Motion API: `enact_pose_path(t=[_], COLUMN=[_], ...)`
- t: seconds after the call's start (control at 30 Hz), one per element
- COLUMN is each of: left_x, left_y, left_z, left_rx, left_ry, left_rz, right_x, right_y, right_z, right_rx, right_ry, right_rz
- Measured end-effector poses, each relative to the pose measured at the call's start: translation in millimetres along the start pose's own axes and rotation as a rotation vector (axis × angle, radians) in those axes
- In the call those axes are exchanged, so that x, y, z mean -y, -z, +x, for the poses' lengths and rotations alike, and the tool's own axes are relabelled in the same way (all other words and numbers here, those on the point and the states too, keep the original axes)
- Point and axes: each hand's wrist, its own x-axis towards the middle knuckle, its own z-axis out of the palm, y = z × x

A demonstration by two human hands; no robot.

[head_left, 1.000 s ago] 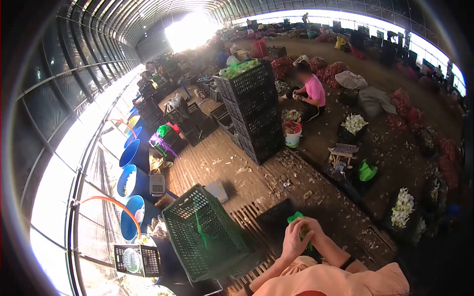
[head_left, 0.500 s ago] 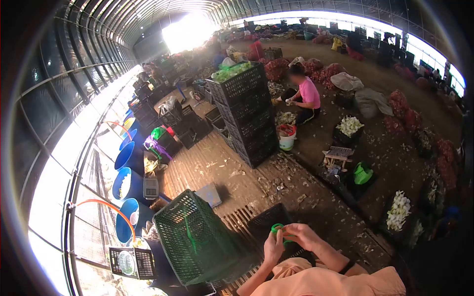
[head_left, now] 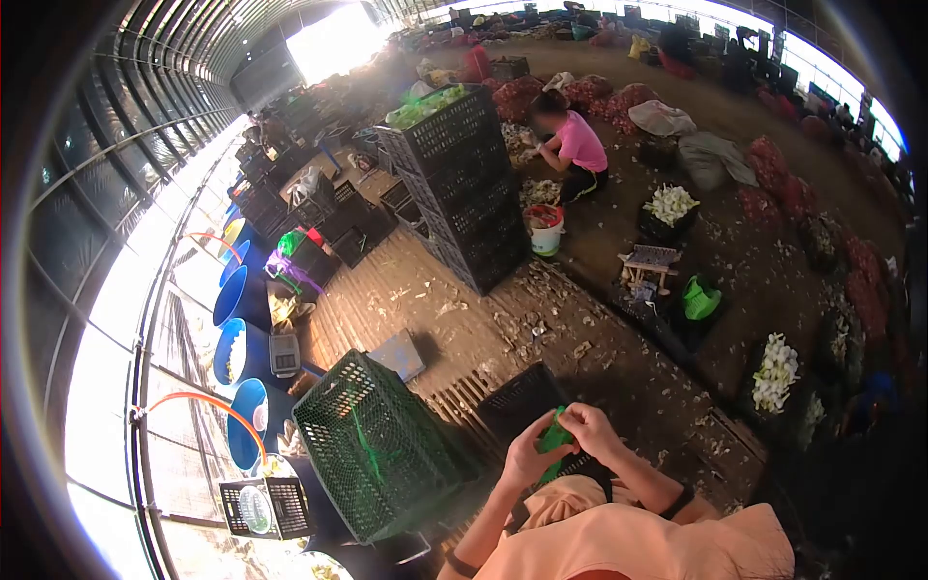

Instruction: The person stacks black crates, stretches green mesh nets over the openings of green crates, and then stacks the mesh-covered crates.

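Note:
My left hand [head_left: 527,456] and my right hand [head_left: 592,435] are close together in front of my body, at the lower middle of the head view. Between them they pinch a thin, limp, bright green bag [head_left: 554,442], which hangs down toward my lap. The fingers of both hands are bent around its upper part and hide some of it. Just beyond the hands lies a black crate [head_left: 517,398], partly covered by them. To the left of my hands stands a large dark green mesh crate [head_left: 327,454], with a bright green strand inside.
A tall stack of black crates [head_left: 459,193] stands ahead, topped with green bags [head_left: 425,104]. A person in a pink top [head_left: 582,143] sits behind it beside a white bucket [head_left: 544,232]. Blue barrels [head_left: 237,300] line the left. Peeled white bulbs [head_left: 776,372] lie at right.
The green bag, earlier a small loop at my fingertips, now hangs longer and spreads between my hands. My hands have risen slightly in view, and the camera has tilted a little.

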Motion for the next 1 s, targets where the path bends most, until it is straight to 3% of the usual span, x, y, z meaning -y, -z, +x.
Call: enact_pose_path(t=[0.07,0.13,0.2,0.23,0.27,0.3,0.33,0.37,0.4,0.47,0.53,0.6,0.67,0.73,0.8,0.93,0.97,1.0], left_x=[14,20,28,21,25,33,39,32,35,42,16,14,13,22,10,12,6,6], left_y=[2,-6,-14,-13,-12,-14,-18,-23,-22,-17,-19,-21,-17,-19,-19,-8,-4,2], left_z=[3,-2,-2,3,5,7,6,-2,-2,-8,-17,-24,-27,-30,-30,-27,-22,-16], left_rx=[0.259,0.245,0.331,0.324,0.326,0.254,0.177,0.173,0.169,0.404,0.393,0.443,0.493,0.635,0.542,0.337,0.284,0.226], left_ry=[0.064,0.045,0.294,-0.042,-0.042,-0.218,-0.391,-0.049,-0.052,0.286,0.279,0.385,0.444,0.300,0.339,0.447,0.481,0.543], left_rz=[0.133,0.242,-0.062,0.266,0.270,0.160,0.047,-0.322,-0.321,-0.684,-0.684,-0.525,-0.400,-0.554,-0.708,-1.001,-0.962,-0.948], right_x=[11,47,57,69,84,95,103,110,118,127,150,159,169,178,170,122,102,78], right_y=[7,17,37,44,50,55,65,72,79,97,119,145,139,130,139,161,156,143], right_z=[-2,-9,-9,-10,-13,-13,-12,-12,-10,5,12,30,35,42,74,153,159,153], right_rx=[-0.035,-0.056,0.062,0.033,0.005,-0.095,-0.049,-0.020,0.009,-0.037,-0.058,0.099,0.031,-0.090,-0.131,-0.186,-0.202,-0.143], right_ry=[0.017,-0.043,-0.072,-0.071,-0.072,-0.013,0.086,0.137,0.192,0.196,0.397,0.504,0.469,0.468,0.620,0.353,0.178,0.143], right_rz=[0.145,0.237,0.383,0.462,0.541,0.546,0.578,0.597,0.616,1.011,1.094,1.109,1.112,1.016,0.931,1.144,1.141,1.036])
